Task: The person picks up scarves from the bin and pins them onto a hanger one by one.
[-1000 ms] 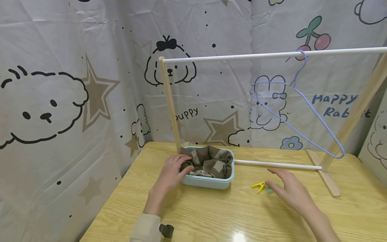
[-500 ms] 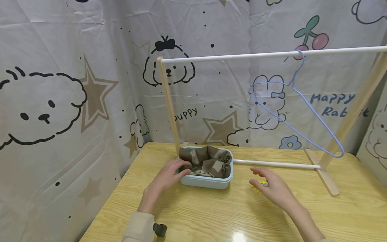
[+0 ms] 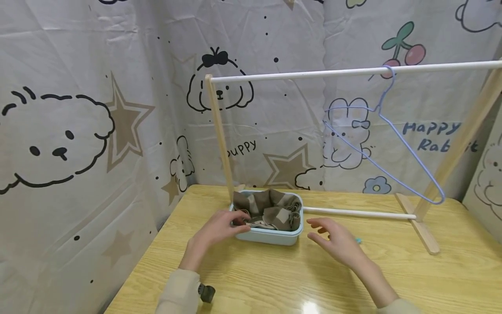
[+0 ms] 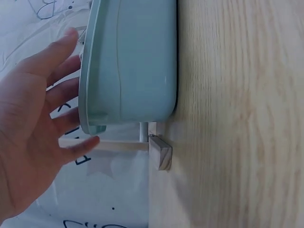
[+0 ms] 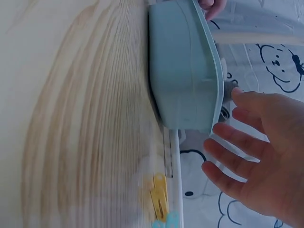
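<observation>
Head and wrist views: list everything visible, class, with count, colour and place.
bin: 1, pale blue, on table
cloth: count unclear, brown and beige, in bin
rack: 1, white and wooden, on table
hanger: 1, lavender, on rack
clip: 1, yellow, right of bin
small object: at least 1, turquoise, beside clip
table: 1, light wood, underneath
backdrop: count unclear, white, behind
wrist device: 1, black, left wrist
sleeves: 2, beige, on forearms
left hand: 1, bin's left
right hand: 1, bin's right
</observation>
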The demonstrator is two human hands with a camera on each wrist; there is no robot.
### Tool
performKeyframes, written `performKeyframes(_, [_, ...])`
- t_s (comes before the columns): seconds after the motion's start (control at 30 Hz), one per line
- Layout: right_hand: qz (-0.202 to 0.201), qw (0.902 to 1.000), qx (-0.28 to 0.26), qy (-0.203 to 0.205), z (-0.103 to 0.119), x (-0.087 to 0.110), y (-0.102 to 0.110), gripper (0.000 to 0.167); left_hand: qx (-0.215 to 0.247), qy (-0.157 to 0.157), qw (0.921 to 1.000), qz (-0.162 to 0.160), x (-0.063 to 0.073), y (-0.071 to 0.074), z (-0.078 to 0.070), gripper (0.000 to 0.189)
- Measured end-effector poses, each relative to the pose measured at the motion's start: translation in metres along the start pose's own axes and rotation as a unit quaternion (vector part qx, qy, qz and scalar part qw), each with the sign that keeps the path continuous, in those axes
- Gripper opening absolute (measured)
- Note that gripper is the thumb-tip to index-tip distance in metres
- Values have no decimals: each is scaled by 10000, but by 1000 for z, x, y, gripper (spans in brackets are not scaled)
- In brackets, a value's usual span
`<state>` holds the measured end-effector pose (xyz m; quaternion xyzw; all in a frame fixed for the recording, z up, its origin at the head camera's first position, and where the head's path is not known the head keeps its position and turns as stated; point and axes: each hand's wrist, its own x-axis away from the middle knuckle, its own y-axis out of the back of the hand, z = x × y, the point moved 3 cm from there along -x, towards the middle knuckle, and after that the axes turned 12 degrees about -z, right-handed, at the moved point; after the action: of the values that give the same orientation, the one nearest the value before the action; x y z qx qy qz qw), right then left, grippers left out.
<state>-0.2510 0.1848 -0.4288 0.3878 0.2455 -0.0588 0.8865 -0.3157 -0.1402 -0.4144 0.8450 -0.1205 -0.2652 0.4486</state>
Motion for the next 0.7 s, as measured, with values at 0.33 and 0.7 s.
performKeyframes(0.33, [39, 9999, 40, 92, 13, -6, -19, 35, 401, 523, 9955, 674, -6, -6, 6, 28])
performKeyframes(0.7, [-134, 9997, -152, -145, 11, -7, -30, 21, 578, 599, 9951, -529, -10, -2, -2, 6])
